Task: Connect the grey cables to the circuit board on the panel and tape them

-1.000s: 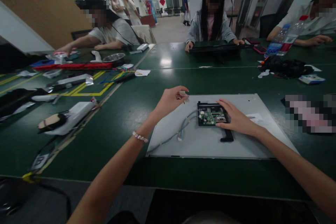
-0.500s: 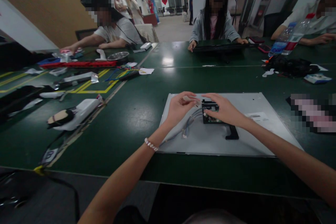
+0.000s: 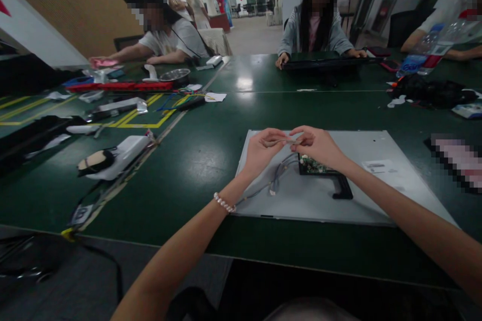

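Observation:
My left hand (image 3: 263,149) is closed on a small, thin, pale strip (image 3: 283,141), whose exact kind I cannot make out. The fingertips of my right hand (image 3: 320,144) pinch at the strip's other end. Just beneath my right hand lies a green circuit board (image 3: 312,164) in a black frame, partly hidden by the fingers. A black hooked bracket (image 3: 344,188) extends from that frame. Grey cables (image 3: 276,175) run from the board's left side toward my left wrist. All of this rests on a flat pale-grey panel (image 3: 301,208), with a white label (image 3: 376,166) on its right part.
A white device with a beige pad (image 3: 113,158) lies to the left, near loose wires and a red bar (image 3: 120,86). Plastic bottles (image 3: 422,55) and black bundled items (image 3: 429,93) are at the right. Across the green table, a person holds a dark flat panel (image 3: 327,64).
My right hand has moved from the circuit board to the strip, so both hands' fingertips now meet there. The camera view has shifted slightly, moving the scene right.

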### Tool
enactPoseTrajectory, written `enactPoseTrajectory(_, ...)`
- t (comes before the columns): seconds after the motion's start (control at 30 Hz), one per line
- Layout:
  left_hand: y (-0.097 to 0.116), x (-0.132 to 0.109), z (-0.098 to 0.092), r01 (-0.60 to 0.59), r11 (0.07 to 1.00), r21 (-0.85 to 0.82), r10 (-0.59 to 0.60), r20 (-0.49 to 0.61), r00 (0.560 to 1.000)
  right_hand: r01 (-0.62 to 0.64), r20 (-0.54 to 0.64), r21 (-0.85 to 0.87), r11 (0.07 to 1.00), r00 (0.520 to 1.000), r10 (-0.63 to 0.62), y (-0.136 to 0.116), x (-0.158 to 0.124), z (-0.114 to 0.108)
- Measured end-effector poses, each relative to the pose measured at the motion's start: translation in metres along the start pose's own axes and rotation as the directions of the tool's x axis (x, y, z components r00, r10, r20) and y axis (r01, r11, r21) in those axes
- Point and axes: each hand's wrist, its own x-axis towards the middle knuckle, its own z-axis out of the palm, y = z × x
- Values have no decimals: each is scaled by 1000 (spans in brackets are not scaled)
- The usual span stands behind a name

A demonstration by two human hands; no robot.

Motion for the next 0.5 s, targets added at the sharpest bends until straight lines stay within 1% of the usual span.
enactPoseTrajectory(0.1,0,1,-2,-8,998,64,8,-3,1000,-25,-32,-51,998,999,23,-1,1,-8)
enactPoseTrajectory(0.17,0,1,-3,-24,993,114,28,-33,999,-34,-42,-96,995,999,31,-3,2,-14)
enactPoseTrajectory(0.27,1,3,-5,-33,978,204,51,-86,995,-37,-27,-139,990,999,34,-3,5,-24)
enactPoseTrajectory(0.33,0,6,-7,-21,970,242,46,-101,994,-54,5,-146,988,998,56,-1,7,-32)
enactPoseTrajectory(0.43,-5,8,-9,-29,960,278,56,-89,994,-84,40,-193,978,995,93,1,9,-46)
enactPoseTrajectory(0.5,-9,8,-11,-70,927,368,103,-71,992,-83,40,-270,959,994,98,0,11,-55)
